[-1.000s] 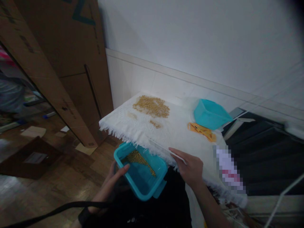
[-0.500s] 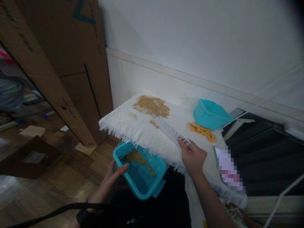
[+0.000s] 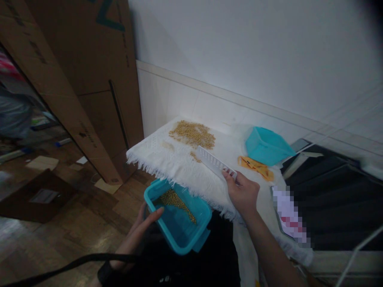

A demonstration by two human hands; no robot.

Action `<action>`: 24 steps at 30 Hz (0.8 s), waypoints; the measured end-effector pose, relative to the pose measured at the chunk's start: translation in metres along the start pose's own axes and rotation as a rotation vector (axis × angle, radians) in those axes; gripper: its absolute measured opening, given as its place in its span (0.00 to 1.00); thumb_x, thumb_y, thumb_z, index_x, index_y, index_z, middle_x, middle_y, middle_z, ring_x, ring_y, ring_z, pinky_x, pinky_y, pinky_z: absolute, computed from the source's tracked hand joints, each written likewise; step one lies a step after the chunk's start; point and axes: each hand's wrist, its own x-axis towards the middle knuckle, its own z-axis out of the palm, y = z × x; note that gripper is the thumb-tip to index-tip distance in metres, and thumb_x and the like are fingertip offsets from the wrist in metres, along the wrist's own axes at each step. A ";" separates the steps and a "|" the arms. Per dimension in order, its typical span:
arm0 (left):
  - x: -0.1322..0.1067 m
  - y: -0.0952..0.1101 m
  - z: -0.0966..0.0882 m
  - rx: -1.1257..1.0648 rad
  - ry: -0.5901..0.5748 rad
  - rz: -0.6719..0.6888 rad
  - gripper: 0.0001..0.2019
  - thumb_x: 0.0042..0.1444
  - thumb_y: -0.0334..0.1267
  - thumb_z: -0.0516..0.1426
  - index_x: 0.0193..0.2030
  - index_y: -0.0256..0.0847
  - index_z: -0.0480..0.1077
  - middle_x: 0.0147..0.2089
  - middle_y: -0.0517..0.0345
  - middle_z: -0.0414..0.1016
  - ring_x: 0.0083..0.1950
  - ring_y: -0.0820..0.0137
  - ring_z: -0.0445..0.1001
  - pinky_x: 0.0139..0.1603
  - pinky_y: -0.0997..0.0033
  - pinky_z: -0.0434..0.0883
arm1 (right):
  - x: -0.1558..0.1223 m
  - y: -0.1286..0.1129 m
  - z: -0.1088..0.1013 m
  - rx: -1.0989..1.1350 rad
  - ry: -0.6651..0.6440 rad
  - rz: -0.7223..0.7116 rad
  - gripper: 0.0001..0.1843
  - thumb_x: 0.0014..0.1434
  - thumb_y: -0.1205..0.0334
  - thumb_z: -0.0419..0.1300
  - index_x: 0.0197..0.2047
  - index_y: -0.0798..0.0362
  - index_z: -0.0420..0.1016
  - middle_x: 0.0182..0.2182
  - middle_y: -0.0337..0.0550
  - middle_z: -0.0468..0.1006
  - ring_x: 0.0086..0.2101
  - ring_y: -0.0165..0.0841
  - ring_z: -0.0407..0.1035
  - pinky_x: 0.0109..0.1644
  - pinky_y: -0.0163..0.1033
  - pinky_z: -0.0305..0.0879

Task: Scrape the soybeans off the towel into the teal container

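My left hand [image 3: 148, 221] grips the near-left rim of a blue plastic container [image 3: 179, 239], its thumb over the edge. The container is tilted just below the table's front edge, and soybeans [image 3: 175, 201] lie along its far side. In my right hand [image 3: 242, 189] is a white slotted plastic strip [image 3: 214, 161], held by its near end with the fingers closed. Its far end rests at or just above the cloth, beside a few loose soybeans [image 3: 195, 156]. Behind them a larger patch of soybeans [image 3: 193, 133] is spread on the white cloth [image 3: 179, 163].
A second blue container [image 3: 269, 145] stands at the table's right, with an orange cloth or packet [image 3: 255, 167] before it. A phone [image 3: 289, 219] with a blurred screen lies near the right edge. A tall cardboard box [image 3: 101, 99] stands on the left, and a white wall [image 3: 239, 52] rises behind.
The white strip has turned slightly in my right hand, showing more of its slotted face. My left hand keeps the container in nearly the same place. The whole view has shifted a little.
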 end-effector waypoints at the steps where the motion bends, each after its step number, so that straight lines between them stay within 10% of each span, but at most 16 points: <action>1: 0.002 0.000 -0.001 0.012 0.030 -0.010 0.49 0.53 0.48 0.71 0.76 0.59 0.51 0.67 0.41 0.76 0.58 0.45 0.82 0.56 0.46 0.79 | 0.000 0.000 0.000 0.001 0.002 0.007 0.28 0.66 0.38 0.57 0.33 0.53 0.85 0.19 0.41 0.80 0.19 0.33 0.72 0.26 0.34 0.65; 24: 0.020 -0.006 -0.010 0.026 0.060 -0.054 0.51 0.49 0.51 0.73 0.74 0.61 0.49 0.72 0.39 0.68 0.53 0.48 0.84 0.53 0.45 0.80 | -0.018 -0.005 -0.002 0.066 0.033 0.037 0.25 0.65 0.42 0.60 0.34 0.55 0.87 0.22 0.43 0.83 0.20 0.33 0.75 0.26 0.34 0.66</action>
